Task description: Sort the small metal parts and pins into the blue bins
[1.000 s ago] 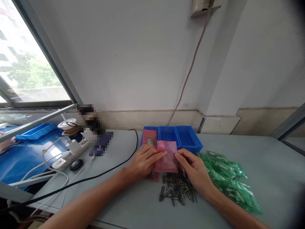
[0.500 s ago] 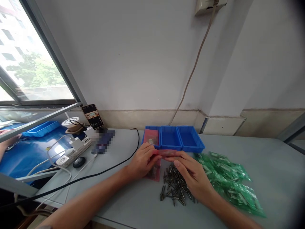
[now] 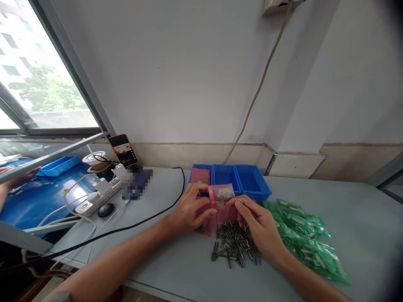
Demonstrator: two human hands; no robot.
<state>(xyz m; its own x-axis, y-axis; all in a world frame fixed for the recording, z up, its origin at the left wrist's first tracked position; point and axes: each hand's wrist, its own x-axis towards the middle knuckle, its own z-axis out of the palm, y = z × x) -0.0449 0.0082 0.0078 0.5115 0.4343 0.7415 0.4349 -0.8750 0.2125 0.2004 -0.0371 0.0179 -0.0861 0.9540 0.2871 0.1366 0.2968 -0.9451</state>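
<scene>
A small pink zip-lock bag [image 3: 227, 214] hangs between my two hands above the table, its broad side turned toward me. My left hand [image 3: 190, 208] grips its left edge along the darker pink zip strip. At the right side, my right hand [image 3: 257, 221] pinches the bag with thumb and forefinger. Small contents show through the film, too unclear to name. Beneath my left hand lies another pink bag [image 3: 206, 230], partly covered. A pile of metal pins or rivets [image 3: 234, 247] is spread just below the held bag.
Three joined blue bins [image 3: 253, 180] stand against the wall; the left one holds a pink bag [image 3: 200, 174]. Green bags of parts [image 3: 310, 239] lie to the right. On the left are a power strip [image 3: 100, 193], a propped phone [image 3: 124, 149], a black cable [image 3: 141, 224] and another person's hand [image 3: 23, 178].
The pink bag has turned from nearly edge-on to showing its broad side. My right hand has shifted slightly right and down, and its fingers now pinch the bag's right side.
</scene>
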